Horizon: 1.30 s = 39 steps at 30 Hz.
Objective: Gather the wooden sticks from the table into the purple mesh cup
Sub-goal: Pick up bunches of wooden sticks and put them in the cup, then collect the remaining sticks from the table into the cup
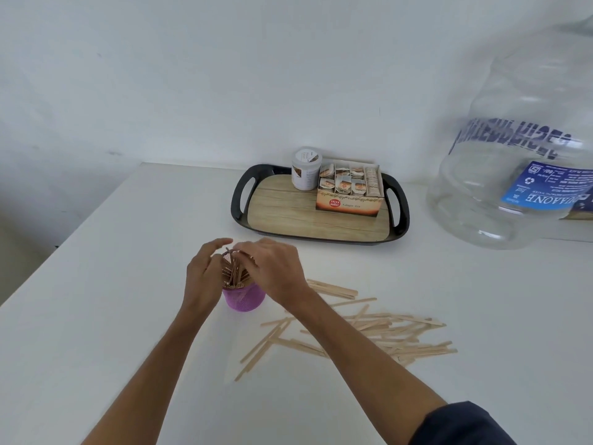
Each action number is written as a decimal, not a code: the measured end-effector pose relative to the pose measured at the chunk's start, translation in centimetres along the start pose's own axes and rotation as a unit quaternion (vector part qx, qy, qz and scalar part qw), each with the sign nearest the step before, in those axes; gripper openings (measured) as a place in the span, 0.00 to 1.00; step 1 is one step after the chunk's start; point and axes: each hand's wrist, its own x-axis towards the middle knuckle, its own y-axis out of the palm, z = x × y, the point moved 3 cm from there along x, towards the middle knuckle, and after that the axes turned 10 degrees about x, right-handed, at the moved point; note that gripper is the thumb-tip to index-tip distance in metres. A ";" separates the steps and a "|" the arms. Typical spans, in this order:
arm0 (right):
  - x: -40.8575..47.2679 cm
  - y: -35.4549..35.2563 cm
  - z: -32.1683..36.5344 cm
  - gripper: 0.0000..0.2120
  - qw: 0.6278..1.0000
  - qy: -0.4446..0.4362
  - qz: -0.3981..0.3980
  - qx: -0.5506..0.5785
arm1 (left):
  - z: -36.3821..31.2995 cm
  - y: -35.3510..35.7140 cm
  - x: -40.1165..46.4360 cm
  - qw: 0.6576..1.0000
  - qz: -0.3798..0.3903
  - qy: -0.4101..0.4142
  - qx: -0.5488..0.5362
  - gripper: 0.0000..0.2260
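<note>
The purple mesh cup (244, 298) stands upright on the white table (112, 316), with a bundle of wooden sticks (233, 271) standing in it. My left hand (203, 277) curls around the left side of that bundle above the rim. My right hand (277, 273) reaches over from the right, its fingers pressed on the same bundle. A loose scatter of wooden sticks (385, 332) lies flat on the table to the right of the cup, partly hidden under my right forearm.
A black tray (239, 200) with a wood-look floor sits behind the cup, carrying a white jar (305, 170) and an open tea box (349, 191). A big clear water jug (519, 149) lies at the right. The table's left edge slants close by.
</note>
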 end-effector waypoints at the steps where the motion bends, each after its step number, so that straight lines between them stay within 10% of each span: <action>1: -0.4 0.1 0.0 0.05 1.000 -0.009 0.002 -0.015 | 0.3 0.3 -0.1 1.000 0.007 -0.006 -0.001 0.22; 9: -2.8 -1.1 -0.4 0.10 0.997 -0.027 0.062 -0.039 | 0.6 2.3 -0.9 0.998 -0.057 -0.009 0.014 0.18; 21: -12.2 -12.1 -6.8 0.12 0.956 0.273 0.100 -0.048 | -0.4 2.5 -6.3 0.951 -0.227 0.174 0.119 0.22; 26: -16.1 -15.9 -7.7 0.24 0.928 0.295 0.206 -0.100 | 1.1 5.5 -10.9 0.924 -0.076 0.234 0.294 0.25; 32: -18.7 -18.5 -7.6 0.38 0.909 0.275 0.279 -0.141 | 2.8 9.5 -12.8 0.865 0.120 0.109 0.474 0.54; 39: -20.7 -19.5 -8.0 0.25 0.913 0.287 0.261 -0.127 | 2.0 11.4 -13.7 0.879 0.109 0.157 0.437 0.40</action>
